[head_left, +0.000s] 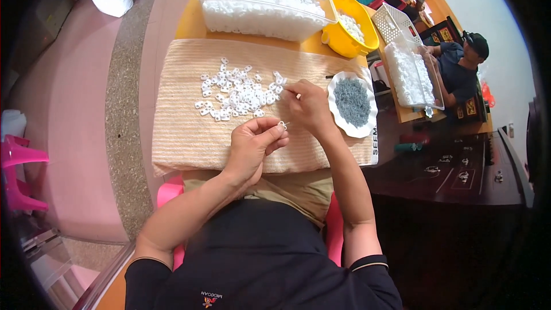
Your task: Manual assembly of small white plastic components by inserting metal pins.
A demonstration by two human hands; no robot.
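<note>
Between the thumb and forefinger of my left hand [252, 142] is a small white plastic piece [282, 126] with a ring-like opening. My right hand [311, 106] is closed, its fingertips at the right edge of a loose pile of white plastic pieces [245, 93]; I cannot make out what is pinched there. Most pieces in the pile are small, flat and have two holes. They lie spread on a beige striped towel [178, 138]. To the right of my right hand stands a white scalloped dish [365, 128] filled with small grey metal pins [352, 102].
A clear bin [252, 20] heaped with white pieces stands behind the towel, beside a yellow basin [363, 46]. At right, a person in a dark cap [459, 66] sits by another clear bin [410, 74]; another person bends farther back. Pink stools [20, 163] stand at left.
</note>
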